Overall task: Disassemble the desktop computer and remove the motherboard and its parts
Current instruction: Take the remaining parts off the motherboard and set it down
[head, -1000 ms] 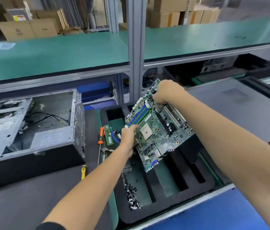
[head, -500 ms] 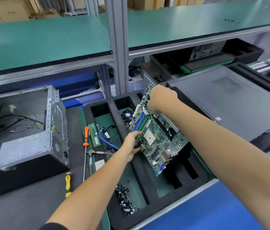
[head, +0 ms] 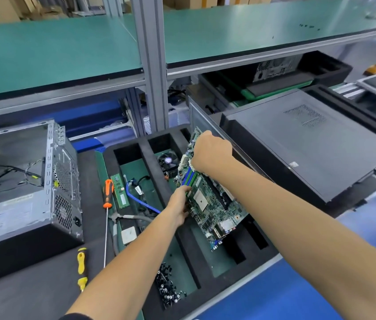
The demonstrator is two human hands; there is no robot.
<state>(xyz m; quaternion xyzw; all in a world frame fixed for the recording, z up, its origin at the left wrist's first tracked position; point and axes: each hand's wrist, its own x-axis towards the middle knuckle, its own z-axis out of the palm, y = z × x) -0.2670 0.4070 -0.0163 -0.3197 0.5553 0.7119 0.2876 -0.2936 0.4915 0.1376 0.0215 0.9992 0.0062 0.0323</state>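
The opened computer case [head: 27, 190] lies on its side at the left of the bench, and a closed black case [head: 309, 144] lies at the right. Between them sits a black foam tray [head: 182, 241] with long compartments. Both hands hold the motherboard [head: 212, 202] tilted above the tray. The right hand [head: 212, 153] grips its far edge with curled fingers. The left hand [head: 179, 205] holds its near left edge, fingers bent around it. In the tray are a cooler fan [head: 168, 162], a memory stick [head: 119, 191], a blue cable [head: 139, 200] and a heap of small screws [head: 167, 287]. An orange screwdriver [head: 107, 199] and a yellow screwdriver [head: 82, 269] lie beside the tray.
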